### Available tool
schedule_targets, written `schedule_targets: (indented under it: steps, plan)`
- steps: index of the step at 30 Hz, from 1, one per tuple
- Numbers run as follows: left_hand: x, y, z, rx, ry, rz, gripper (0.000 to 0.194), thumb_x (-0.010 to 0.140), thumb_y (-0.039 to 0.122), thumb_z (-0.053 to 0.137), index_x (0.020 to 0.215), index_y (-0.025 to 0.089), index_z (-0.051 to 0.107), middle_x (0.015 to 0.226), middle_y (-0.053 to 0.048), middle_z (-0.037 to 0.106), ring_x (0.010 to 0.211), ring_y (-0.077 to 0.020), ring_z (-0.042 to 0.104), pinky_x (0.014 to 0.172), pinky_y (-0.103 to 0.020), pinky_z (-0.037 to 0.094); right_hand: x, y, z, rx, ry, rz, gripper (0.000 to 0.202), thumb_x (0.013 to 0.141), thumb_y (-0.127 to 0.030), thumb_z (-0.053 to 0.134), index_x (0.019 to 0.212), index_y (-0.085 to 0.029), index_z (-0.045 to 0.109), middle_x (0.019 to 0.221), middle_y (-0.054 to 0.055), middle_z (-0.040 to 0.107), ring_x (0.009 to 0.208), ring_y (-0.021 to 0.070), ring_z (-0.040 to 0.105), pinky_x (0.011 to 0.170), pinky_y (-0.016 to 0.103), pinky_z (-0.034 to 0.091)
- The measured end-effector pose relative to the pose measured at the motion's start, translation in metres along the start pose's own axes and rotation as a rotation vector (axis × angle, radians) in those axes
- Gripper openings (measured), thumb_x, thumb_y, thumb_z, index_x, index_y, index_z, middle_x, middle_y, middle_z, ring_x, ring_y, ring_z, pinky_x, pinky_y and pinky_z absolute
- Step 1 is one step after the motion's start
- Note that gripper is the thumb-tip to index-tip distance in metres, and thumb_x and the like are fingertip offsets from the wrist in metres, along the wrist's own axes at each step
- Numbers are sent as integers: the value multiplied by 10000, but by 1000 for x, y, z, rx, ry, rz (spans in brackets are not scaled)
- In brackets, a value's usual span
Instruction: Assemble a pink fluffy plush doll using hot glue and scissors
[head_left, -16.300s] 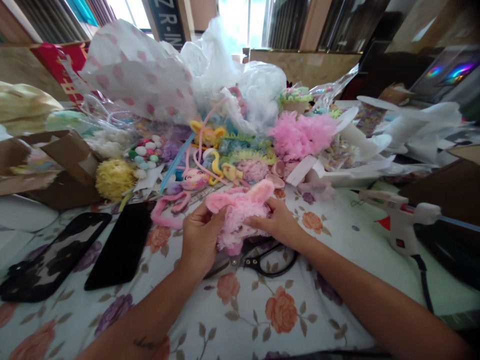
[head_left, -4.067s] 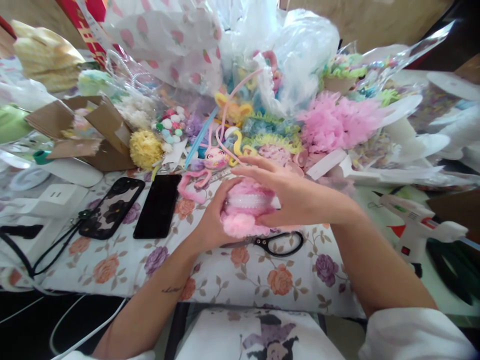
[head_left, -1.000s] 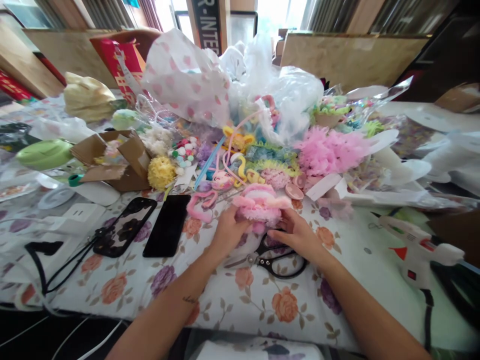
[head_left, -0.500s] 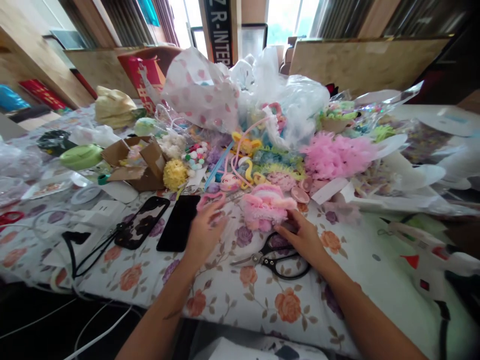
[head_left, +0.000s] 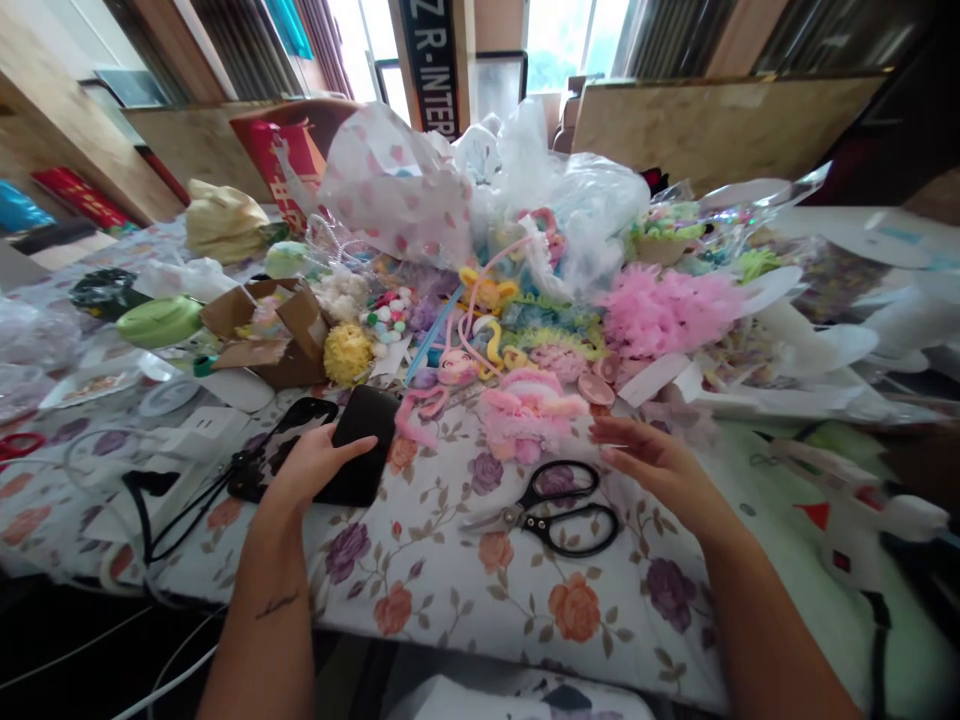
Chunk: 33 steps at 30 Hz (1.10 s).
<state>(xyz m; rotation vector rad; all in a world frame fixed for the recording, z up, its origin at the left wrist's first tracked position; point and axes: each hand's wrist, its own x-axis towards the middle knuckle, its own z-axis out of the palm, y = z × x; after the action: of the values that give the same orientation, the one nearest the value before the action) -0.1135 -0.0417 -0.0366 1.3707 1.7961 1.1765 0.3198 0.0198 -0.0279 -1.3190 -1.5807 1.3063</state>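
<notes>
My left hand point(head_left: 307, 465) is at the black smartphone point(head_left: 365, 425), its thumb across the dark face and its fingers around the left edge, partly hidden. Under and beside that hand lies a phone in a black-and-clear patterned case point(head_left: 259, 470). My right hand point(head_left: 649, 462) is open, fingers stretched towards the left, just above the tablecloth and apart from the scissors point(head_left: 574, 535). These black-handled scissors lie with their blades pointing left. Left of my right fingertips sits a fluffy pink piece point(head_left: 529, 415). A bent pink fuzzy stem point(head_left: 416, 415) lies beside the black smartphone.
A heap of colourful fuzzy stems point(head_left: 487, 290), pompoms and plastic bags point(head_left: 592, 200) spreads across the back. An opened cardboard box point(head_left: 292, 345) stands left of it. White chargers with cables point(head_left: 199, 435) lie at left; a glue gun point(head_left: 855, 500) rests at right on the flowered tablecloth point(head_left: 420, 560).
My left hand has moved left from the pink fuzzy stem to the black smartphone. My right hand has drawn away to the right from the fluffy pink piece and the scissors.
</notes>
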Motion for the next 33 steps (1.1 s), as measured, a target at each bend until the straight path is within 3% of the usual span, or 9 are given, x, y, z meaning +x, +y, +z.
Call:
schedule_targets:
  steps: [2, 5, 8, 10, 13, 15, 23, 26, 33]
  plan:
    - [-9, 15, 0, -203, -42, -284, 286, 681, 362, 804, 852, 159, 697, 691, -15, 725, 550, -227, 680, 482, -302, 542, -9, -4, -8, -29, 44, 21, 372, 770, -514, 695, 954, -190, 706, 871, 73, 734, 787, 211, 684, 734, 339, 561]
    - [-27, 35, 11, -605, -4, -403, 446, 636, 213, 842, 1046, 194, 669, 920, -29, 763, 735, -208, 724, 624, -247, 592, -22, -14, -2, -48, -89, -2, 388, 825, -532, 625, 736, -163, 705, 641, 43, 672, 608, 156, 620, 609, 270, 521]
    - [-42, 50, 40, -977, 34, -402, 384, 685, 125, 781, 1048, 193, 676, 937, -27, 760, 762, -194, 725, 685, -253, 603, -33, -31, 29, -25, -376, 5, 372, 868, -484, 595, 1025, -172, 726, 810, 61, 733, 688, 169, 662, 635, 266, 539]
    - [-47, 56, 64, -1087, 18, -473, 288, 738, 80, 710, 1011, 169, 684, 873, -28, 759, 728, -170, 721, 728, -261, 602, -36, -43, 55, -72, -506, -56, 447, 907, -426, 555, 1302, -218, 592, 1048, 72, 728, 823, 180, 684, 684, 268, 550]
    - [-51, 63, 94, -1160, -76, -580, 260, 809, 45, 598, 1018, 165, 695, 799, -15, 752, 702, -146, 718, 851, -276, 571, -37, -52, 86, -178, -472, -218, 596, 934, -368, 521, 1486, -211, 360, 1208, 102, 665, 997, 200, 661, 917, 344, 521]
    - [-53, 67, 106, -1207, -69, -561, 228, 858, 92, 568, 1023, 172, 704, 788, -2, 752, 751, -145, 721, 922, -270, 534, -37, -51, 98, -229, -424, -280, 633, 929, -370, 529, 1502, -199, 322, 1333, 127, 579, 1173, 236, 585, 1035, 397, 453]
    - [-59, 72, 110, -1235, -124, -524, 418, 947, 390, 497, 1292, 176, 595, 1148, -58, 720, 1187, -224, 610, 1110, -363, 386, -36, -37, 109, -250, -383, -300, 693, 914, -424, 547, 1512, -200, 277, 1497, 143, 387, 1353, 261, 420, 1108, 420, 387]
    - [-60, 66, 111, -1261, -135, -521, 436, 945, 405, 503, 1328, 208, 571, 1137, -31, 726, 1165, -202, 624, 1104, -322, 386, -35, -37, 112, -179, -351, -359, 639, 924, -426, 538, 1495, -253, 309, 1481, 101, 425, 1375, 243, 395, 1124, 399, 368]
    - [-61, 62, 115, -1298, -25, -489, 278, 921, 203, 565, 1177, 228, 671, 897, 49, 764, 900, -114, 703, 977, -186, 447, -36, -33, 114, -143, -324, -383, 671, 922, -418, 551, 1511, -277, 262, 1523, 78, 380, 1411, 232, 346, 1141, 379, 340]
